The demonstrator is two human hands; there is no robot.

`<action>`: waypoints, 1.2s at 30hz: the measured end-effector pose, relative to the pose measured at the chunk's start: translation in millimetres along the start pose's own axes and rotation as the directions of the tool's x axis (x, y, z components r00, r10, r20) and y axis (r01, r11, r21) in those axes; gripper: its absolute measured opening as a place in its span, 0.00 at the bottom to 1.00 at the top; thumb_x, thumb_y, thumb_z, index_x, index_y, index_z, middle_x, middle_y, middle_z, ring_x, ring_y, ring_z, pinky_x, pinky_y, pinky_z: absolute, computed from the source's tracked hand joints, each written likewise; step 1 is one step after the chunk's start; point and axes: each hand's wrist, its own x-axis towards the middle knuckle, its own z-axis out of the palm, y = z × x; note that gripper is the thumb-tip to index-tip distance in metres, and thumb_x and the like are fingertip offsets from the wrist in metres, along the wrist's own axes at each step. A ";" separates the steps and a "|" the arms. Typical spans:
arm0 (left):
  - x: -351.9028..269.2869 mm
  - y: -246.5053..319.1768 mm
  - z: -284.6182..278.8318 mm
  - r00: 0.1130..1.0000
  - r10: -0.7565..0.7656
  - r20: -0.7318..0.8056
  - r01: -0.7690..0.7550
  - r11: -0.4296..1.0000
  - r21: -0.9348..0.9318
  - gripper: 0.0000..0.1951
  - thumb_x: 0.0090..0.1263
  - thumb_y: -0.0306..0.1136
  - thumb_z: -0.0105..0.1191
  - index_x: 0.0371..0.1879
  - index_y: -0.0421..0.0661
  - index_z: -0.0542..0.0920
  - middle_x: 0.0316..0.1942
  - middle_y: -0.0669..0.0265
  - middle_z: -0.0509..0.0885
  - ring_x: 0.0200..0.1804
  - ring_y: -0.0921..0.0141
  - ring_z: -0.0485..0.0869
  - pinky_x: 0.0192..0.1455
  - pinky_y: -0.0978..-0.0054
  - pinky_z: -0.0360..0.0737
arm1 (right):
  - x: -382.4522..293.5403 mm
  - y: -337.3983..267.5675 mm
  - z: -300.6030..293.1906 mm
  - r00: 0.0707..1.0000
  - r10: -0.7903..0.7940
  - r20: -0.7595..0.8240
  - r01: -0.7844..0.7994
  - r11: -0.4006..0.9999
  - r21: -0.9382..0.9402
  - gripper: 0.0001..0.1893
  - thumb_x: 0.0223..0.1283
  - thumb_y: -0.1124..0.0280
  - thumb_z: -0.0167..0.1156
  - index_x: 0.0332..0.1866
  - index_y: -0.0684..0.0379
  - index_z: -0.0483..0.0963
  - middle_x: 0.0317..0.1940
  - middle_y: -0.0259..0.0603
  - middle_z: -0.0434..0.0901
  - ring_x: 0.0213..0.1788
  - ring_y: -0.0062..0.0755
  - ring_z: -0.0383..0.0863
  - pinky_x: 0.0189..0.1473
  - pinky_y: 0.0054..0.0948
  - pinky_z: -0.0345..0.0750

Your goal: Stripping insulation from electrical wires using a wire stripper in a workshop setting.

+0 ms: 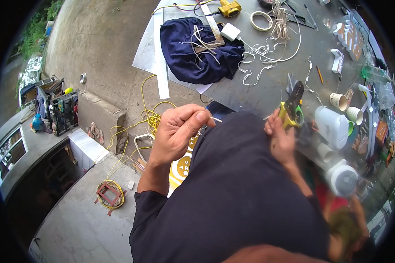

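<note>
My left hand (pixel 184 131) is closed on a thin white wire (pixel 216 119), whose end sticks out past the thumb. On the other side of my dark shirt, my right hand (pixel 280 136) grips a yellow-and-black hand tool (pixel 292 107), likely wire strippers, over the table's near edge. A short whitish piece shows by the right fingertips. Ahead lies a dark blue cloth (pixel 184 62) with cut white wire pieces (pixel 200 41) on it. Right of the cloth, a string of small white LED modules (pixel 247 70) is spread on the grey metal table (pixel 266 95).
A white adapter (pixel 230 32), a tape roll (pixel 261 21), cups (pixel 338 101) and a white plastic jug (pixel 330 126) stand or lie on the table. Yellow cable (pixel 150 119) tangles on the floor at left. Part of another person (pixel 345 217) shows at lower right.
</note>
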 end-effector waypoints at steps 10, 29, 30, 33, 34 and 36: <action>-12.8 20.0 -0.1 0.993 0.038 0.108 -0.034 0.999 -0.041 0.13 0.79 0.34 0.54 0.35 0.36 0.85 0.27 0.70 0.85 0.29 0.82 0.75 0.32 0.83 0.71 | 2.3 -19.7 15.6 0.954 0.027 0.298 0.140 0.840 -0.525 0.22 0.68 0.54 0.64 0.50 0.63 0.70 0.30 0.33 0.69 0.32 0.20 0.66 0.36 0.23 0.67; -29.3 -5.0 -20.0 0.970 0.241 -0.004 -0.231 0.923 -0.306 0.31 0.55 0.42 0.76 0.51 0.42 0.74 0.38 0.56 0.88 0.24 0.86 0.65 0.33 0.90 0.65 | -13.0 -57.1 60.3 0.656 -0.353 0.667 0.689 -0.080 -0.720 0.35 0.47 0.69 0.70 0.63 0.64 0.68 0.54 0.53 0.72 0.57 0.56 0.73 0.61 0.49 0.69; -31.5 -3.5 -18.3 0.970 0.243 -0.002 -0.232 0.923 -0.307 0.31 0.55 0.42 0.76 0.51 0.42 0.74 0.38 0.56 0.88 0.24 0.86 0.65 0.33 0.90 0.65 | -12.9 -56.2 59.6 0.656 -0.354 0.667 0.688 -0.082 -0.721 0.35 0.47 0.69 0.70 0.63 0.64 0.68 0.54 0.53 0.72 0.57 0.56 0.73 0.61 0.49 0.69; -35.9 -0.8 -9.1 0.992 0.101 -0.070 -0.118 0.944 -0.307 0.27 0.52 0.21 0.75 0.49 0.44 0.74 0.36 0.61 0.89 0.26 0.91 0.72 0.30 0.94 0.64 | -9.2 -53.4 56.9 0.630 -0.387 0.674 0.627 -0.260 -0.735 0.34 0.55 0.56 0.70 0.64 0.61 0.69 0.53 0.48 0.71 0.58 0.53 0.71 0.62 0.53 0.65; -35.7 -1.0 -7.5 0.992 0.105 -0.072 -0.122 0.944 -0.307 0.27 0.52 0.21 0.75 0.49 0.44 0.74 0.36 0.61 0.89 0.26 0.91 0.72 0.30 0.94 0.64 | -8.9 -52.8 56.3 0.627 -0.387 0.677 0.629 -0.262 -0.732 0.34 0.55 0.56 0.70 0.64 0.61 0.69 0.53 0.48 0.71 0.58 0.53 0.71 0.62 0.53 0.65; -35.0 -1.0 -3.9 0.990 0.029 -0.135 -0.067 0.955 -0.290 0.26 0.54 0.21 0.73 0.49 0.41 0.73 0.34 0.60 0.89 0.26 0.90 0.75 0.32 0.92 0.71 | -10.0 -51.4 54.2 0.643 -0.364 0.674 0.597 -0.313 -0.739 0.34 0.55 0.56 0.70 0.65 0.61 0.69 0.54 0.48 0.70 0.59 0.52 0.70 0.64 0.53 0.64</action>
